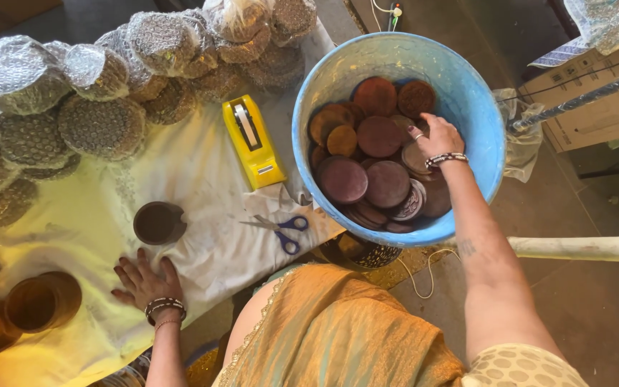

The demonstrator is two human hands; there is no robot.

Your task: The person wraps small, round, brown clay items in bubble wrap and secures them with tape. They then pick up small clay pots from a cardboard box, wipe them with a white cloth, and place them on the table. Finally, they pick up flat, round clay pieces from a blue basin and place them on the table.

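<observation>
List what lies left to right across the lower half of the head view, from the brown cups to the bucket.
Brown cups → left hand → dark cup → scissors → blue bucket, with the right hand inside it.

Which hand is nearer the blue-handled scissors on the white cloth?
Left. The left hand lies flat on the white cloth, apart from the blue-handled scissors, on the side away from the bucket. The right hand is farther off, inside the blue plastic bucket, fingers on the brown discs.
</observation>
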